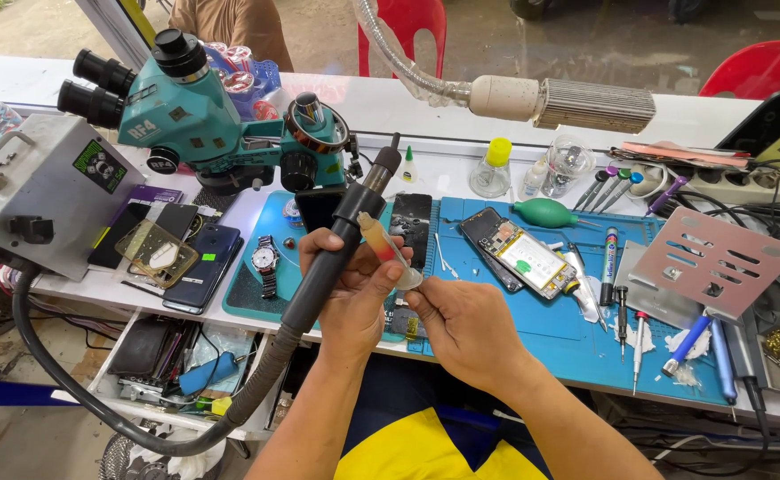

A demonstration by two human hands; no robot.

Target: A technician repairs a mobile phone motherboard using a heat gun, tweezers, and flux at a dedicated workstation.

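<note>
**Hands working a syringe over the blue mat**

A grey box point(39, 200) is sitting at the far left of the counter point(408, 111), with a teal microscope point(199, 111) standing just beside it. Dark phones point(199, 267) and a wristwatch point(265, 260) are lying below the microscope.

The left hand point(350, 284) is gripping a black hot-air wand point(336, 240), fingers clenched around its barrel, and its hose point(96, 400) is looping down off the counter edge. The same hand is also pinching a small syringe point(385, 249), tilted, above the front edge of the blue mat point(541, 329). The right hand point(470, 329) is closing its fingertips on the syringe's lower end.

Further right, an opened phone point(519, 258) is lying on the mat, with a green bulb point(545, 213) behind it and a perforated metal plate point(719, 258) leaning at the right.
</note>
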